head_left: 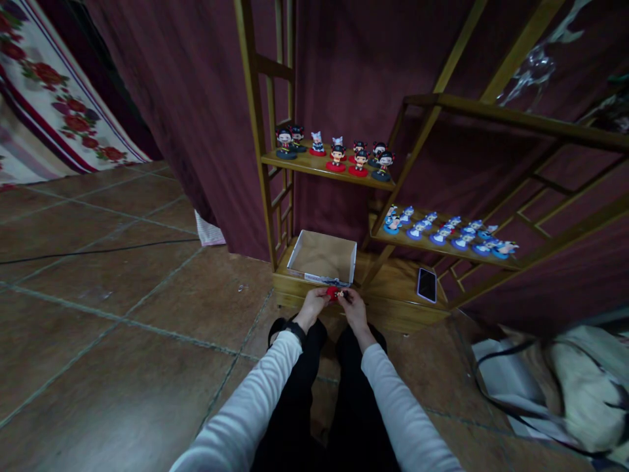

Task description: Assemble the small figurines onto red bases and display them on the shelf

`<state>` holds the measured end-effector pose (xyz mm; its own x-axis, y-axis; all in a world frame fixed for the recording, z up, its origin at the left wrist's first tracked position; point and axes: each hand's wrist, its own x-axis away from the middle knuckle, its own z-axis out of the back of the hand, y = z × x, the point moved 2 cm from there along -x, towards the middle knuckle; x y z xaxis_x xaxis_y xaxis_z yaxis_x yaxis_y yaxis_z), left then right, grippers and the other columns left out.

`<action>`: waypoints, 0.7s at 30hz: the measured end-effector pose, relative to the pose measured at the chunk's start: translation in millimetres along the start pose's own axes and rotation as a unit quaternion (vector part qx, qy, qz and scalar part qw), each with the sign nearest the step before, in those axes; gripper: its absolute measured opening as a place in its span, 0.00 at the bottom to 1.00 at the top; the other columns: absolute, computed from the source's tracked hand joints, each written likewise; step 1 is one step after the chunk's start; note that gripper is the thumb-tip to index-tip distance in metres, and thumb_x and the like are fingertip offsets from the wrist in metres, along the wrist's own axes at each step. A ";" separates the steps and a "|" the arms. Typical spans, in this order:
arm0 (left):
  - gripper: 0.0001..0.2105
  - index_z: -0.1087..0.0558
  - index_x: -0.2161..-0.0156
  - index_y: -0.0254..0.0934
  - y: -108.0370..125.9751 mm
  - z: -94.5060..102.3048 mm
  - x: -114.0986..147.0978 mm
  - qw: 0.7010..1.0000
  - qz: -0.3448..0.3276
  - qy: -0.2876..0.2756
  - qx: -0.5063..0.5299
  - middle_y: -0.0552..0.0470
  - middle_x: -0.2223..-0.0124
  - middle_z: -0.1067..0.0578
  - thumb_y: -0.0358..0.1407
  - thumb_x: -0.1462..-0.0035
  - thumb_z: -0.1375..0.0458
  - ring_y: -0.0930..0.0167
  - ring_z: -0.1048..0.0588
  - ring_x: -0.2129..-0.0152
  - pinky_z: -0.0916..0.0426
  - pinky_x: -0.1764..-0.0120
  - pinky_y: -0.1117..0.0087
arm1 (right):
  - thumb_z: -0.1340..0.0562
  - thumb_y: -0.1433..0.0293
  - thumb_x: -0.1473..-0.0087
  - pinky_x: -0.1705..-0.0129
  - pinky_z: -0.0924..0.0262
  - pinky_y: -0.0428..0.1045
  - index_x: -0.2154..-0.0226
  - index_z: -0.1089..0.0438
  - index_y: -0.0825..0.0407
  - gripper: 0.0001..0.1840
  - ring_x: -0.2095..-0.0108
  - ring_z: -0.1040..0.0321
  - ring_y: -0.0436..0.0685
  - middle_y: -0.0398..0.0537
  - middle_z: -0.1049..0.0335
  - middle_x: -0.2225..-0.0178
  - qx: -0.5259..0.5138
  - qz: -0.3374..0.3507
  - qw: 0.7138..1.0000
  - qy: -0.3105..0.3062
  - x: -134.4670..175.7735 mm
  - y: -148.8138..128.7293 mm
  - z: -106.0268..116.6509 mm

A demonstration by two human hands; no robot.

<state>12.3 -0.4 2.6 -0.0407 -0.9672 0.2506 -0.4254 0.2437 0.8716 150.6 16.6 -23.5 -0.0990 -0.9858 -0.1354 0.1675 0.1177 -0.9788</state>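
Observation:
Between my two hands is a small figurine (339, 294) with a red base and a dark-haired head, lying on its side. My left hand (313, 307) pinches the red base, and my right hand (354, 308) has its fingers closed about the head end. Just beyond my fingers, an open cardboard box (322, 255) rests on the low shelf; its visible inside is bare brown card. Figurines with black hair buns, on red or dark bases, stand with small pale ones on the upper left shelf (319, 162).
Blue and white figurines (442, 234) fill the middle right shelf. A smartphone (426, 285) lies on the low shelf (388, 288). Bags (584, 387) sit on the floor at the right. A black cable (108, 250) crosses the tiles at the left, and a maroon curtain (196, 98) hangs behind.

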 end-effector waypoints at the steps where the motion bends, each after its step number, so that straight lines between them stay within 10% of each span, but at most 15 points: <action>1: 0.12 0.22 0.65 0.29 -0.1 -0.2 -0.4 1.000 -0.003 0.001 -0.006 0.46 0.71 0.22 0.31 0.58 0.35 0.71 0.26 0.74 0.32 0.63 0.69 | 0.36 0.65 0.58 0.55 0.38 0.54 0.64 0.28 0.51 0.15 0.62 0.31 0.57 0.47 0.26 0.63 0.001 -0.003 1.000 -0.002 -0.2 -0.5 0.4; 8: 0.09 0.22 0.62 0.34 8.0 -4.2 1.6 0.954 -0.113 0.090 -0.261 0.46 0.68 0.21 0.31 0.50 0.41 0.67 0.24 0.67 0.31 0.60 0.68 | 0.32 0.69 0.62 0.62 0.33 0.50 0.67 0.29 0.50 0.15 0.68 0.30 0.52 0.42 0.26 0.69 -0.200 -0.109 0.974 -0.004 5.0 -10.4 2.0; 12: 0.14 0.26 0.55 0.37 13.5 -13.7 12.2 0.850 -0.195 0.104 -0.478 0.44 0.59 0.22 0.28 0.44 0.48 0.67 0.24 0.62 0.33 0.56 0.68 | 0.32 0.72 0.60 0.61 0.31 0.50 0.69 0.29 0.50 0.11 0.68 0.27 0.52 0.43 0.24 0.70 -0.356 -0.192 0.914 -0.030 5.6 -15.4 6.3; 21: 0.20 0.36 0.45 0.27 10.9 -36.6 30.7 0.570 -0.360 -0.050 -0.737 0.37 0.43 0.34 0.23 0.43 0.54 0.67 0.37 0.44 0.42 0.43 0.67 | 0.40 0.76 0.50 0.67 0.31 0.42 0.73 0.29 0.51 0.05 0.72 0.28 0.47 0.40 0.24 0.73 -0.458 -0.258 0.851 -0.016 -2.6 -13.5 21.3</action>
<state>39.6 -24.8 35.2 -0.4173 -0.8357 -0.3571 0.8541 -0.4948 0.1600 169.5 15.0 -6.7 0.1015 -0.9356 0.3381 -0.7257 -0.3021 -0.6182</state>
